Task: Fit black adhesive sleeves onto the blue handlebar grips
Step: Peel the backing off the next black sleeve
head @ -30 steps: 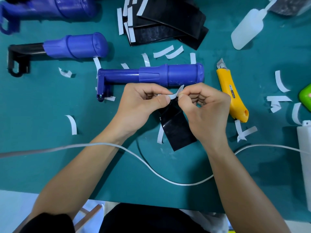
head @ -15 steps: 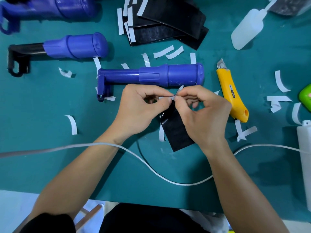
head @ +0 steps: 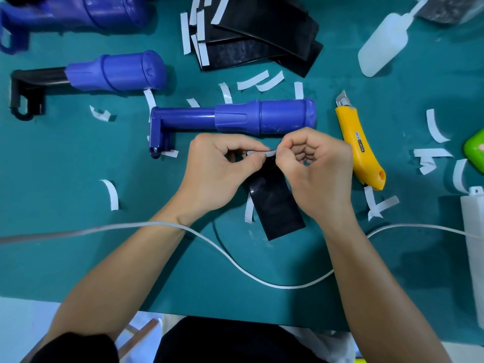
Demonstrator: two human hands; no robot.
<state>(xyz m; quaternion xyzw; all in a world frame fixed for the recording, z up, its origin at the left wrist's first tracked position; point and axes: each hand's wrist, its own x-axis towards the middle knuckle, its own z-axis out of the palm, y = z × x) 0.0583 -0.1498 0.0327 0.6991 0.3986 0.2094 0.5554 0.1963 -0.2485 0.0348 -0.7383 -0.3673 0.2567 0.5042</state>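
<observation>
- The left hand and right hand meet fingertip to fingertip above the green table, both with fingers curled.
- The left hand pinches the far end of a black sleeve between thumb and forefinger.
- The right hand pinches the right end of a white strip that runs along that far edge.
- The black sleeve slants back toward the person, and its near end lies flat on the table between the two wrists.
- A blue grip lies on its side just beyond the hands, thick end to the right, apart from the sleeve.
- A second blue grip on a black bar lies farther left, and a third lies at the top left corner.
- A pile of black sheets sits at the far middle of the table.
- A yellow knife lies just right of the right hand, blade end pointing away.
- A white bottle lies at the top right.
- A white cable curves across the table under both forearms.
- Loose paper scraps are scattered over the table.
</observation>
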